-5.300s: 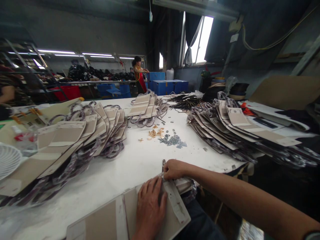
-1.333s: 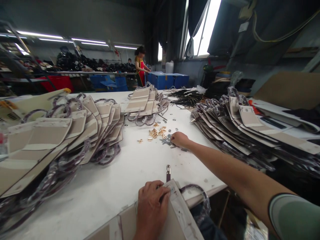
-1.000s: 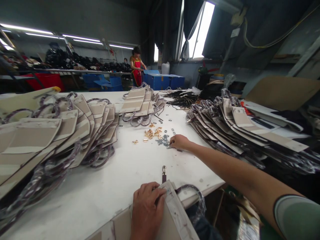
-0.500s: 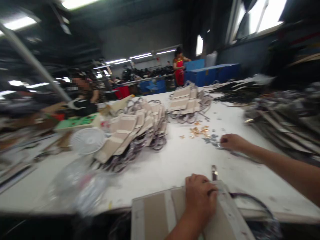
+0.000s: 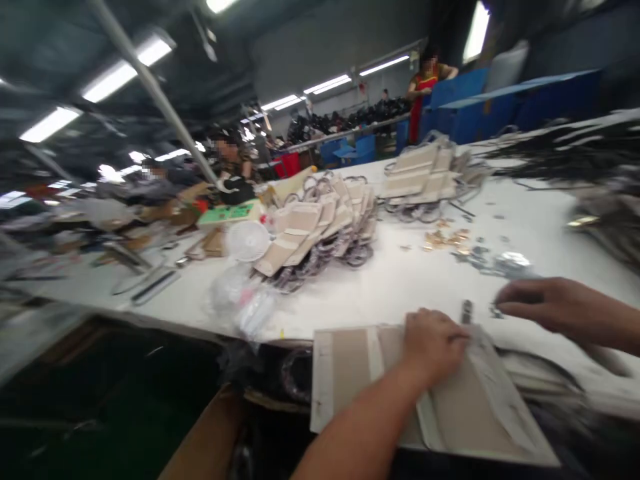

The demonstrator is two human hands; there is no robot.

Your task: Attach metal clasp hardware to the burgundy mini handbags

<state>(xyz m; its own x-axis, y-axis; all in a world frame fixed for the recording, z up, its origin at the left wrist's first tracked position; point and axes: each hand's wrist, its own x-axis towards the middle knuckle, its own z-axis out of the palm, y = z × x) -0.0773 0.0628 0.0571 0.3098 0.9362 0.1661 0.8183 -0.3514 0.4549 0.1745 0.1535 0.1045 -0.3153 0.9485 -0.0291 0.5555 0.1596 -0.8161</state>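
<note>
A beige bag panel [image 5: 350, 360] with pale strips lies at the near edge of the white table [image 5: 400, 293]. My left hand [image 5: 433, 343] presses on its top edge with the fingers curled, just below a small metal tab [image 5: 467, 311]. My right hand [image 5: 545, 310] hovers low over the table to the right of the tab. Its fingers are pinched together, and what they hold is blurred. Loose gold fittings [image 5: 443, 239] and grey metal pieces [image 5: 495, 261] lie scattered beyond it.
Fanned stacks of beige panels with handles [image 5: 310, 230] [image 5: 425, 170] lie mid-table. A white round object [image 5: 247, 240] and a plastic bag [image 5: 240, 303] sit left. Dark straps [image 5: 565, 150] lie far right. Seated people [image 5: 230, 160] work left; a person in red [image 5: 425, 87] stands by blue crates [image 5: 500, 100].
My right hand has drawn back from the grey metal pieces toward the panel. My head has turned left, bringing the table's left side into view. My left hand has stayed on the panel.
</note>
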